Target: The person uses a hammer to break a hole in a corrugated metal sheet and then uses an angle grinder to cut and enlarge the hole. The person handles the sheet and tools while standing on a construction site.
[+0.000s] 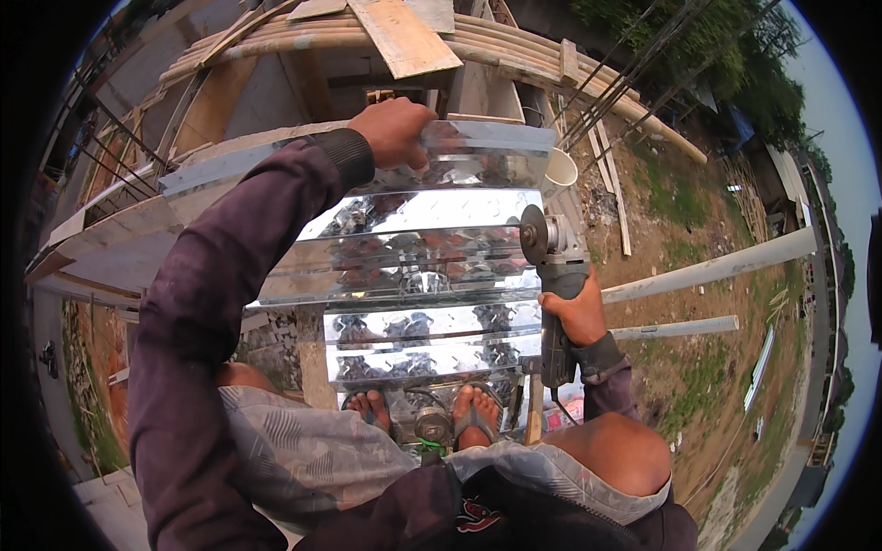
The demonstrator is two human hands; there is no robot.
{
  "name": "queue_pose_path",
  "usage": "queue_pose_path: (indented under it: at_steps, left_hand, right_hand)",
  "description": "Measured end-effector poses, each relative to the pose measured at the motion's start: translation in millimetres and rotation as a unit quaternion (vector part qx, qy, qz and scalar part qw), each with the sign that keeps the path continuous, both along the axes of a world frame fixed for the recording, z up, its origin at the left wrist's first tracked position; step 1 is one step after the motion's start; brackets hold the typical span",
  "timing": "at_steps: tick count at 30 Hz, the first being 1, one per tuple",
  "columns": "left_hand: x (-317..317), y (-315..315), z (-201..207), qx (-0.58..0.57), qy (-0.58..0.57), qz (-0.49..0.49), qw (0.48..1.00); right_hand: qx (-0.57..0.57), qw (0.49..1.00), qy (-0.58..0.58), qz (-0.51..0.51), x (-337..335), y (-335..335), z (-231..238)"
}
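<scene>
Shiny ribbed metal sheeting (432, 213) spans the space before me, its surface reflecting like a mirror. My left hand (390, 133) is closed over its far edge, thumb toward me. In my right hand (577, 312) is a grey angle grinder (559, 266), gripped round its body at the sheeting's right end. The grinder's dark cutting disc (532, 234) stands upright beside the sheet's right edge; whether it touches the metal or spins, I cannot tell. A power cord (562, 406) trails from the tool's near end.
My sandalled feet (474, 415) stand at the sheet's near edge, a round tool-like object (432, 424) between them. Beyond lie bamboo poles (514, 57) and a plywood board (404, 39). A white bucket (559, 169) sits right of the sheet. Thin rods (634, 55) rise nearby; grassy ground lies far below.
</scene>
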State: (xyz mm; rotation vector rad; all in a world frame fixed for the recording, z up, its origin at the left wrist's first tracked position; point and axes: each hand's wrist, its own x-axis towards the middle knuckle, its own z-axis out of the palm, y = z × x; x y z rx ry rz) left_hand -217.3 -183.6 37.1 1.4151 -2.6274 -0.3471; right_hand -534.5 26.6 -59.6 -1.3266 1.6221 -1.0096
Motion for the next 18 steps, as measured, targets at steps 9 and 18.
queue_pose_path:
  at_steps: [9, 18]
  left_hand:
    - [1, 3, -2, -0.013, 0.005, 0.001, 1.0]
    - [-6, 8, 9, 0.015, -0.02, 0.014, 1.0]
  right_hand:
    - [-0.008, 1.0, 0.006, -0.002, 3, -2, 4]
    - [-0.025, 0.999, 0.01, -0.019, -4, 2, 7]
